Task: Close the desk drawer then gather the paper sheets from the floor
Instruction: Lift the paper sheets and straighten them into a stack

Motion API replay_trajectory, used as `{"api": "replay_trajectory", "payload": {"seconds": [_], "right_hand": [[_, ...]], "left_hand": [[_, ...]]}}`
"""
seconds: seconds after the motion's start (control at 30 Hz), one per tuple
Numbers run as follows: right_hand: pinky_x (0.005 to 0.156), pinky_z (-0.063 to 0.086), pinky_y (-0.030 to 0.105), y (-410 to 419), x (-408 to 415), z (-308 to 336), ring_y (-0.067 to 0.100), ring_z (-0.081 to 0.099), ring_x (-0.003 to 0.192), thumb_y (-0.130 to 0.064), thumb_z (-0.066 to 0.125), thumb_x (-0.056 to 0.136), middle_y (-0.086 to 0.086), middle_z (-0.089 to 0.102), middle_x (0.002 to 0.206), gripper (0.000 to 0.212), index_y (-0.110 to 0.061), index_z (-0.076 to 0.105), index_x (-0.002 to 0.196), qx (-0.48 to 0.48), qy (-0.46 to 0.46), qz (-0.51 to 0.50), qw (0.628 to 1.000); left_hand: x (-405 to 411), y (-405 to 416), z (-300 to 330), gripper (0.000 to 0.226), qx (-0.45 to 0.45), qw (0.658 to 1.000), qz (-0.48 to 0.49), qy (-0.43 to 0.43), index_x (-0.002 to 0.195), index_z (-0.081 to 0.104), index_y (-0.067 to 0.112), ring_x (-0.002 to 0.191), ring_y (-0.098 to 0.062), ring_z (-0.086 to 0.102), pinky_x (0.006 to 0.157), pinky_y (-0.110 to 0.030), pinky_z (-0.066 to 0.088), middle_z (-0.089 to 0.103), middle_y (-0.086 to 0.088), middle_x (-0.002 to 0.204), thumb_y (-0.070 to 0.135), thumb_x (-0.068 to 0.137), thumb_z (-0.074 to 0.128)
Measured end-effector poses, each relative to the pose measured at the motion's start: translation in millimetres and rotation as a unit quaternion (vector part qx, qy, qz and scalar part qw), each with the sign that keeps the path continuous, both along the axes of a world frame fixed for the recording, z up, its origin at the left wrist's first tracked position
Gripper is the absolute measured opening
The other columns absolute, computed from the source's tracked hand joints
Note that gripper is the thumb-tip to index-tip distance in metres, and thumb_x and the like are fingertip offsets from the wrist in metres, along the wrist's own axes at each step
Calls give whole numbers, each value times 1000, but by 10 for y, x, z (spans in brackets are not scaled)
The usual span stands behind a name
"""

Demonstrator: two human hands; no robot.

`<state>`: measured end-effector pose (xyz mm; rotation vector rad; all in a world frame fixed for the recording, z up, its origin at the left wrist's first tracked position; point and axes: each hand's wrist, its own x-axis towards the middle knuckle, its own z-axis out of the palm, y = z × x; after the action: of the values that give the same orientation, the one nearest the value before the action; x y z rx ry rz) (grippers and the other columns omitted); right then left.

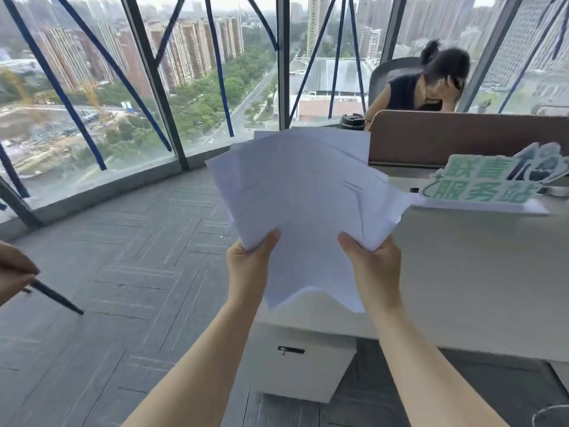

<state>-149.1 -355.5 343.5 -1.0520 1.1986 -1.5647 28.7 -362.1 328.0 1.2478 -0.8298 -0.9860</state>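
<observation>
Now paper sheets [308, 198] in both hands.

One fanned stack of paper sheets [308, 192], their number unclear, is held by two hands; one drawer unit [300, 362] and one green sign [489, 180] are seen.

Sign on the worktop: I read big green letters on the white cut-out sign [489, 180], "联善" on top and "服务站" under it.
Paper sheets: I see no words on the paper sheets [308, 204].
</observation>
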Motion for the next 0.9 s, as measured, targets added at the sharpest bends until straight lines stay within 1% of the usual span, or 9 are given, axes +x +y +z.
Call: {"api": "replay_trajectory", "payload": {"seconds": [0.13,0.27,0.33,0.47,0.53,0.6,0.7,0.8,0.9], "right_hand": [[72,55,20,-757,-530,-400,7,72,84,-3,75,77,0,74,99,38,-10,63,112,14,20,57,998],[57,52,17,-1188,-803,-1049,6,71,67,-4,77,77,-6,76,75,18,-20,73,84,139,57,95,984],[62,55,21,-1375,-844,-1200,8,72,71,-3,73,79,-11,77,75,19,-21,73,86,155,48,96,982],[59,50,18,-1703,-817,-1186,5,68,61,-3,74,80,-8,74,67,7,-10,73,81,162,24,80,983],[52,43,23,-1856,-777,-1120,10,55,49,-4,73,80,-3,62,56,20,0,64,63,162,13,70,984],[50,44,25,-2046,-766,-1070,10,54,48,-5,74,80,0,61,55,19,2,64,65,146,-18,59,987],[61,52,33,-2230,-722,-1116,18,66,68,-14,75,75,4,73,75,27,4,70,94,163,19,77,983],[60,49,26,-2209,-633,-1395,13,64,69,-6,65,83,-9,72,71,13,-9,69,94,208,115,83,968],[68,49,33,-2275,-544,-1466,19,63,74,-11,59,87,-3,71,82,12,-10,65,97,221,176,44,958]], "left_hand": [[-250,-635,-340,18,-9,999,-2,-47,87,69,16,62,4,66,51,-8,47,72,18,66,4,74,76],[-386,-898,-988,34,103,991,-43,-74,91,69,26,71,-4,68,61,-21,52,75,14,74,10,63,80],[-506,-981,-1108,36,148,985,-64,-66,91,63,31,71,-3,63,61,-23,50,70,9,80,12,63,74],[-546,-1185,-1061,29,265,942,188,-85,87,76,26,65,-6,64,56,-12,50,70,6,79,3,86,58],[-604,-1437,-1052,21,153,983,92,-46,81,75,28,74,-15,66,57,-12,52,72,6,77,10,72,70],[-619,-1625,-904,17,112,994,15,-16,78,73,19,69,-11,68,56,-18,53,74,8,70,10,65,80],[-532,-1866,-1034,20,130,991,26,-9,81,73,8,66,-10,70,55,-22,55,75,5,71,14,65,83],[-600,-1966,-1268,33,193,981,-1,0,85,72,-3,71,-19,66,55,-23,53,73,-5,74,18,60,78],[-577,-2082,-1413,25,219,975,-28,-5,83,73,1,70,-22,67,61,-32,54,74,-7,74,15,62,75]]}}
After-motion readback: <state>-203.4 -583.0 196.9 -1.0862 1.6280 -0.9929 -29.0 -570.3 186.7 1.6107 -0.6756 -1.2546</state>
